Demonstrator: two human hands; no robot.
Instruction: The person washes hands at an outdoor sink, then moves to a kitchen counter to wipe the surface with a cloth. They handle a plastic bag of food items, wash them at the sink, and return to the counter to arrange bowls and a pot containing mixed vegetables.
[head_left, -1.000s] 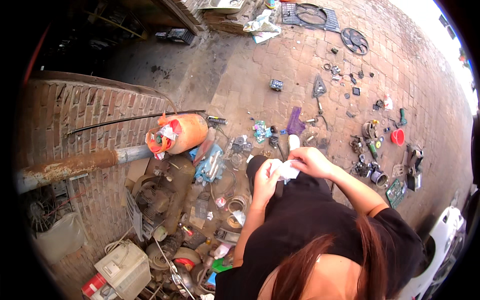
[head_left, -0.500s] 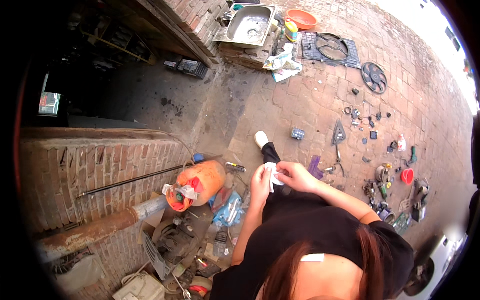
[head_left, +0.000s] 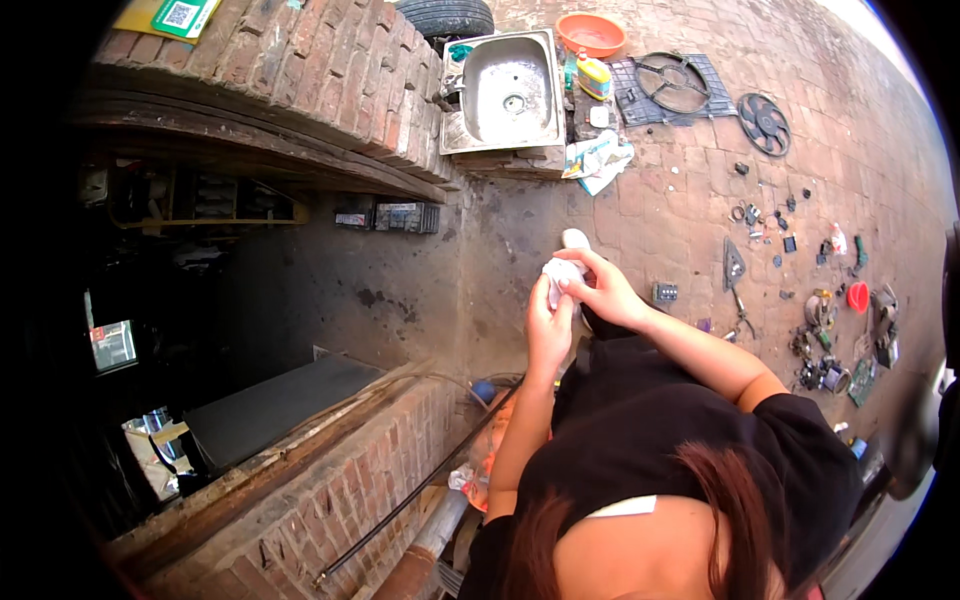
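Observation:
A crumpled white tissue [head_left: 561, 276] is held between my two hands, out in front of my body. My left hand [head_left: 549, 326] grips it from below, fingers wrapped around its near side. From the right, my right hand [head_left: 606, 290] closes on it with thumb and fingers. The tissue is bunched up, and part of it is hidden behind the fingers. Just beyond my hands shows the tip of my white shoe [head_left: 575, 239] on the paving.
Ahead stands a steel sink [head_left: 508, 95] on bricks, beside an orange basin [head_left: 591, 35] and a yellow bottle [head_left: 594, 78]. A fan shroud [head_left: 672, 85], a fan [head_left: 764, 125] and scattered parts lie right. A brick wall [head_left: 330, 500] and orange gas cylinder [head_left: 497, 440] are at left.
I have stepped forward toward the sink and doorway; the gas cylinder now sits lower, partly behind my left arm. The tissue is more bunched up, and both hands still hold it.

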